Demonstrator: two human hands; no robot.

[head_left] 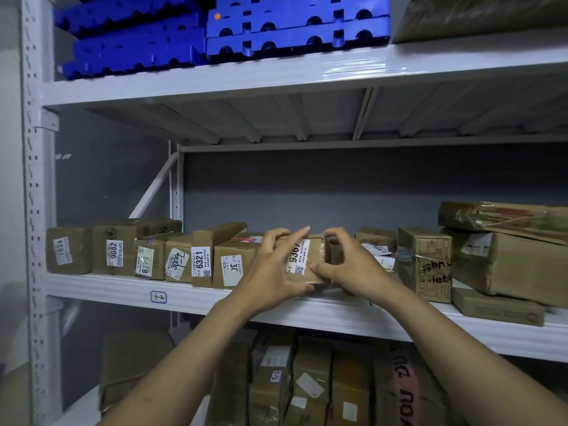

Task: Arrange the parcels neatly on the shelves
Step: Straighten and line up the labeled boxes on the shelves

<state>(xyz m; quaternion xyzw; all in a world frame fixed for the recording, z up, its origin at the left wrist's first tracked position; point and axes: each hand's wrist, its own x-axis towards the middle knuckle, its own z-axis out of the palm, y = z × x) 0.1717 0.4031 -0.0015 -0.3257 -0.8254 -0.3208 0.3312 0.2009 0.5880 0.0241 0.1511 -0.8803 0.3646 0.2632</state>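
Gripping the 9367 parcel (302, 256) on the middle shelf (123, 290), left hand (273, 272) and right hand (350, 265) curl round its ends; a labelled box (229, 262) sits just beside its left, a printed carton (425, 262) stands to its right.

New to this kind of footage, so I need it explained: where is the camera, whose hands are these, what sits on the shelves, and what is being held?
No machine here: a person wears one camera on the head, looking forward and down at their own arms. The left hand and right hand both grip a cardboard parcel marked 9367, fingers curled over its top, on the middle shelf. A row of labelled parcels stands to its left, more boxes to its right. Blue plastic trays lie on the shelf above.
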